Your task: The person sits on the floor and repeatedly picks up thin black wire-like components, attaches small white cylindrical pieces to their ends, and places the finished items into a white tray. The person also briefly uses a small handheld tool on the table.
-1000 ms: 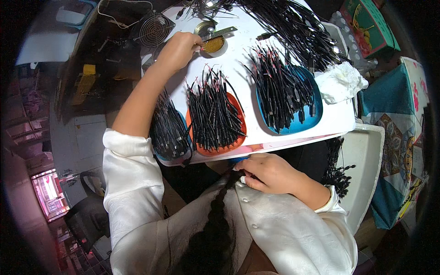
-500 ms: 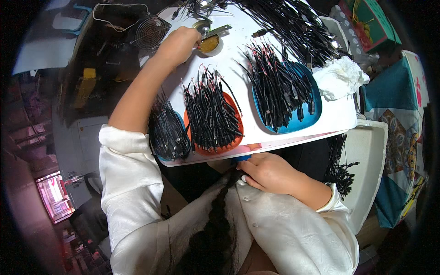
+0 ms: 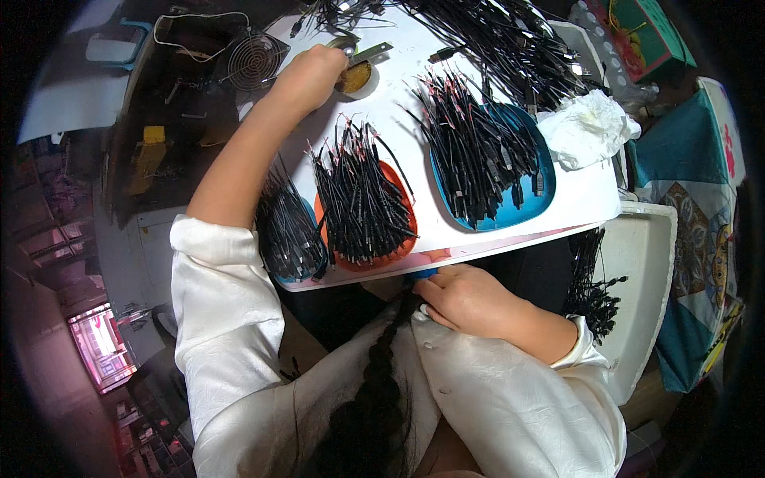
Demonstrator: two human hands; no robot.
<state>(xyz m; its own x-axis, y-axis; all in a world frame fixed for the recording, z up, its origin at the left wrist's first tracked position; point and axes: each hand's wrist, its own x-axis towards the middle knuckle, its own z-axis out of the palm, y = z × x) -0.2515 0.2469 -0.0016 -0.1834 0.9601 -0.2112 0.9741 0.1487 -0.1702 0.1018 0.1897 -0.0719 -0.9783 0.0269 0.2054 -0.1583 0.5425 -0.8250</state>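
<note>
My left hand [image 3: 312, 78] is closed at the far side of the white table, right beside a small round cup [image 3: 356, 78] with yellow-brown stuff in it. A flat metal strip [image 3: 372, 53] lies across the cup's rim. The fingertips are turned away, so what they hold is hidden. Below the near table edge, my right hand [image 3: 470, 299] is closed, with part of a blue object [image 3: 422, 273] showing at its fingers. Between the hands, black cables [image 3: 362, 199] with stripped pinkish ends fill an orange tray [image 3: 408, 199].
A blue tray [image 3: 542, 191] of cables stands to the right, and another cable bundle [image 3: 291, 231] at the left. Loose black cables [image 3: 494, 40] pile up at the back, near crumpled white tissue [image 3: 588, 129]. A fan grille [image 3: 255, 61] is at the far left. A white bin [image 3: 649, 279] stands right.
The view has shifted slightly, with the trays a little further left in the picture. My left hand stays by the cup, and my right hand has hardly moved.
</note>
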